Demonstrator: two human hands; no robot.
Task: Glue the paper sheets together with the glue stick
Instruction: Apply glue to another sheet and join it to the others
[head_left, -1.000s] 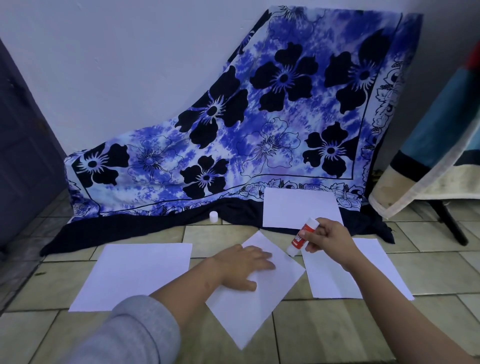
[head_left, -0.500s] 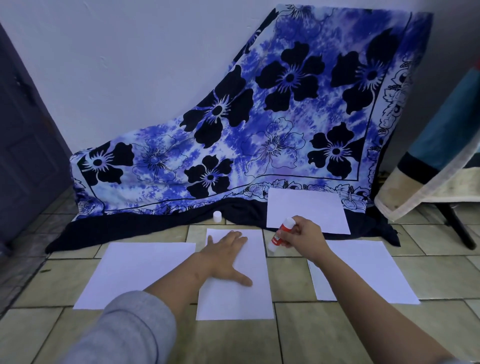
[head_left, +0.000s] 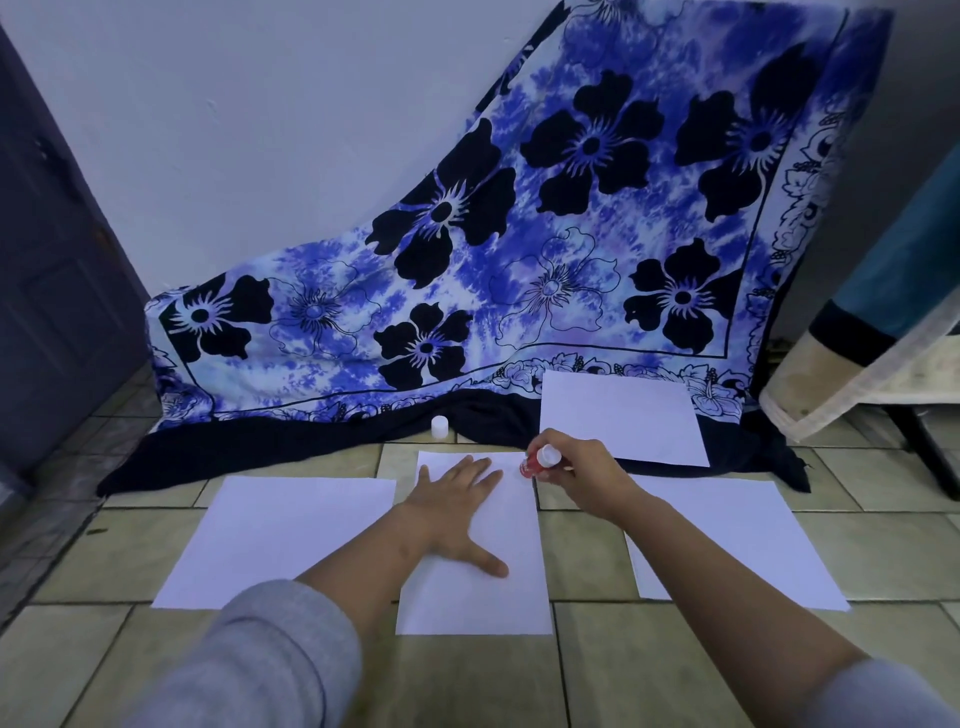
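The left hand, flat and spread, is pinning the middle sheet while the right hand is gripping the glue stick just beyond the left fingertips, ideally stroking firmly along the edge.

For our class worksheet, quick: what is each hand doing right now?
Left hand: open, flat on the middle sheet.
Right hand: gripping the glue stick.

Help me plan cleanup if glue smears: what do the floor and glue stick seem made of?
Floor: probably ceramic tile, faint sheen; rectangular slabs with grout lines. Glue stick: likely smooth plastic; red tube with a white end, partly hidden by the right hand.
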